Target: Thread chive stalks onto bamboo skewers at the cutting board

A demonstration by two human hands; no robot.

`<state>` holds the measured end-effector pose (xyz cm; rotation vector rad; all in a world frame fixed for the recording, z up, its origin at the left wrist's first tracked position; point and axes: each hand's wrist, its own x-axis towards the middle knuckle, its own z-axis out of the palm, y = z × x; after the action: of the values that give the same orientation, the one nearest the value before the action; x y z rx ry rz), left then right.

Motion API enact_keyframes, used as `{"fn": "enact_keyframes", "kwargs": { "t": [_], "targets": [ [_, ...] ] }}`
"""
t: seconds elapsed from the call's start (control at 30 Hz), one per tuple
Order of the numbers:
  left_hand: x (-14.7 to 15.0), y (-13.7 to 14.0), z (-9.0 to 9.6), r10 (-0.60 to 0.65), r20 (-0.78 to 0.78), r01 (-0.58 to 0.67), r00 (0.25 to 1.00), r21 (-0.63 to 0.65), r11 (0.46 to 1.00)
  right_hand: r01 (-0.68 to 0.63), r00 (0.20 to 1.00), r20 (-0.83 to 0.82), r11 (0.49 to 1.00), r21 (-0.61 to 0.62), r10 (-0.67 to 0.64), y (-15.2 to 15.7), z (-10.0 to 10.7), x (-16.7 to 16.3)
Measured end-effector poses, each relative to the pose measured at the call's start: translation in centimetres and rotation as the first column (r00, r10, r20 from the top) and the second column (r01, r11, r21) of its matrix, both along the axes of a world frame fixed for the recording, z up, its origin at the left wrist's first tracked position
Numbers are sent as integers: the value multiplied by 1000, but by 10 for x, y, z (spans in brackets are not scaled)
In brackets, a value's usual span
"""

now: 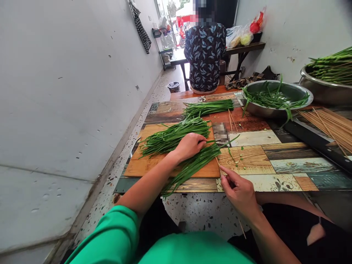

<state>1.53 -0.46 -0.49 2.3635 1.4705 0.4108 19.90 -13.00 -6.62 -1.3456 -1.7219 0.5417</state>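
My left hand [190, 146] rests over the wooden cutting board [139, 167], fingers pinched at a thin green garlic chive [211, 141]. Under and beside it lie a larger pile of garlic chives [176, 134] and a smaller bunch [194, 165], whose leaves hang past the board's front edge. At the board's right front corner, my right hand [238, 189] is closed on a thin bamboo skewer [242, 228]. The skewer's upper end reaches the cut ends of the smaller bunch; its lower end sticks out below the hand.
Another chive bunch [210, 106] lies behind the board. To the right are a metal bowl [277, 110] with loose chives, a black-handled knife [310, 139], many bamboo skewers [327, 123] and a bowl [324, 91] of filled skewers. A person [205, 58] sits ahead, back turned.
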Motion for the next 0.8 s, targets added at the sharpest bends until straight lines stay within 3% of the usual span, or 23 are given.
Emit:
{"fn": "enact_keyframes", "kwargs": {
  "t": [0.2, 0.8],
  "targets": [
    [0, -1, -1, -14, -63, 15, 998, 11, 1000, 9, 1000, 20, 1000, -2, -9, -1, -2, 0],
    [-4, 2, -6, -48, -26, 48, 999, 0, 999, 14, 1000, 24, 999, 30, -14, 1, -1, -2]
  ]
}}
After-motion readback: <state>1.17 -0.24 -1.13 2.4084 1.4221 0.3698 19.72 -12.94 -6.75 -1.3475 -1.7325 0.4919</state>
